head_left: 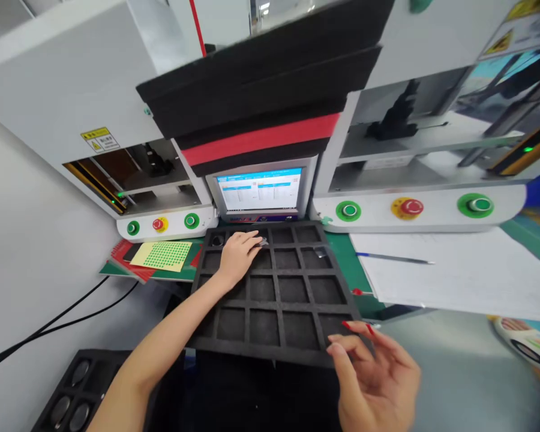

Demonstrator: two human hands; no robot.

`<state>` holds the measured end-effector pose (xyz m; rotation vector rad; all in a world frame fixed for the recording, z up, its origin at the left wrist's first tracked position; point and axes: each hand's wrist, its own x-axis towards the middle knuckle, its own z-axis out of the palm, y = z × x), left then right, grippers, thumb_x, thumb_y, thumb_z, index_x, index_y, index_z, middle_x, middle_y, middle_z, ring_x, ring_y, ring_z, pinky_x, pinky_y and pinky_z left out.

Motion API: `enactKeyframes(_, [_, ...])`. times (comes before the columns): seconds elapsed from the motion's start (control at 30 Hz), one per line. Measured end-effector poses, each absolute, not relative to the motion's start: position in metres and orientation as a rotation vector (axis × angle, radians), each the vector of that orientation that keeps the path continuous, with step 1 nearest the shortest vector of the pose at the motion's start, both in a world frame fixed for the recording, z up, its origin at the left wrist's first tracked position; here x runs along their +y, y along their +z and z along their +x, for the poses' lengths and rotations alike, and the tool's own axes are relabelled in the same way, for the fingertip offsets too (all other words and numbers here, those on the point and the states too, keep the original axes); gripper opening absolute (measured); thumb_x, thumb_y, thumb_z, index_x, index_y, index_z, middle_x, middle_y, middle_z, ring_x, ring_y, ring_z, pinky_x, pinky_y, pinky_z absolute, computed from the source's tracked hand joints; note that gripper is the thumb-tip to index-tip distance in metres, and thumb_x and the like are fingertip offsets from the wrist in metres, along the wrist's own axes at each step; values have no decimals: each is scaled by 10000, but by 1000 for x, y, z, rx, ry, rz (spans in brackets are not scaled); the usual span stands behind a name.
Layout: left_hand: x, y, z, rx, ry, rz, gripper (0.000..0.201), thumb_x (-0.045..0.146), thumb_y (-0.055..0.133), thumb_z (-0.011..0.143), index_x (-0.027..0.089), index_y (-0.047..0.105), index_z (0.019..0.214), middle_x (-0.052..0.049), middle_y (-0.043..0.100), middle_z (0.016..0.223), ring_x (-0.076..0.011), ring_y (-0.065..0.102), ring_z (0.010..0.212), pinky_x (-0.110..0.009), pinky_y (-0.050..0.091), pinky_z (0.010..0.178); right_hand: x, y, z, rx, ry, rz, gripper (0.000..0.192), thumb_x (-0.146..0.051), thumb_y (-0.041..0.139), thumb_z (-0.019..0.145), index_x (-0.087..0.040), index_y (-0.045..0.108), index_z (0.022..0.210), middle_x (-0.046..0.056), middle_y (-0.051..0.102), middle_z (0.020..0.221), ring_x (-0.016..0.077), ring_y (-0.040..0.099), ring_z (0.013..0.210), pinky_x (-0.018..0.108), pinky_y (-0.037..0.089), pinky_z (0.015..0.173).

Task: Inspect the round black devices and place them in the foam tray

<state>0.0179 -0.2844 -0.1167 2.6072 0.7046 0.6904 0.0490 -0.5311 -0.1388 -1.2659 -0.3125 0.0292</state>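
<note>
The left hand [239,255] is resting over the tray [263,347]'s far rows, its fingers bending about a clear piece [264,242] lying right at their tips; whether they are gripping it, I cannot tell. A round part [217,240] is sitting in the far-left pocket, just left of that hand. The right hand [378,378] is hanging half-open by the tray's near right corner, showing nothing held, well apart from the piece.

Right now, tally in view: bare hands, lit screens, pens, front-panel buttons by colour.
Bare hands: 2
Lit screen: 1
Pen: 1
Green buttons: 4
Red buttons: 2
Total: 10
</note>
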Motion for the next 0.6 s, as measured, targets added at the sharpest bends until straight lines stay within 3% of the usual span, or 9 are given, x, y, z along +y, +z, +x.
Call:
enactKeyframes(0.2, [-239,-137,56,559,339,2902,161,262,596,960,153,658,1060,-76,672,1110,-199,656,991,-415,557,889,-545,-150,65,-253,7,-1335,401,-233,716,785,-218,491,1117,28,602,1015,92,636,665,286,493,762])
enactKeyframes(0.4, [-234,-120,51,454,42,2995,210,267,621,944,146,657,1112,-88,668,1186,-225,645,1074,-454,523,955,-564,-170,93,-175,53,-1439,472,-348,752,714,-207,468,1064,33,586,1039,91,610,631,293,484,723])
enactKeyframes(0.5, [-247,-102,30,643,37,3013,281,271,649,918,207,659,1192,-86,627,1326,-239,560,1248,-410,419,1094,-564,-178,108,-138,58,-1520,523,-416,755,687,-203,460,1062,45,586,1036,136,624,719,333,498,768])
enactKeyframes(0.6, [-266,-86,-16,1119,121,2973,348,260,522,967,211,606,1301,-111,609,1358,-272,505,1317,-392,356,1138,-557,-190,121,-152,126,-1578,562,-397,796,635,-202,473,1051,65,579,1058,191,650,840,330,524,732])
